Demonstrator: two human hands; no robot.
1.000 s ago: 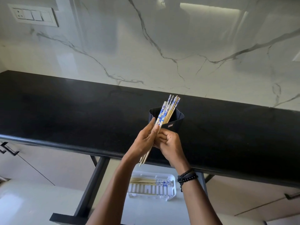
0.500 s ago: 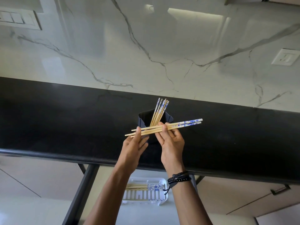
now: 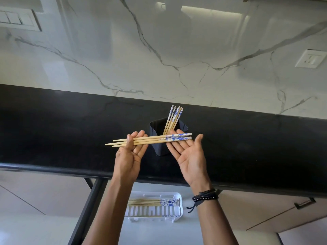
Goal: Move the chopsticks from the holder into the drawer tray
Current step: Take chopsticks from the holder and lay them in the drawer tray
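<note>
Three wooden chopsticks [image 3: 152, 139] with blue-and-white patterned ends lie level across both my upturned palms, above the counter. My left hand [image 3: 130, 156] pins their plain tips under its thumb. My right hand [image 3: 189, 154] is flat, and the patterned ends rest on its fingertips. Just behind the hands stands the dark square holder [image 3: 159, 149], with several more chopsticks [image 3: 174, 117] leaning in it. Below the counter edge, a white slotted tray [image 3: 179, 209] sits in the pulled-out drawer [image 3: 159, 230] and holds several chopsticks [image 3: 150, 202] laid lengthwise.
The black countertop [image 3: 62, 129] runs across the view under a white marble backsplash. The drawer's dark side rail [image 3: 88, 209] slants down on the left. A cabinet handle [image 3: 304, 203] is at lower right and a wall socket [image 3: 309, 58] at upper right.
The chopsticks were lifted out of the holder and turned from steep to level. My hands have moved apart along them and turned palm up.
</note>
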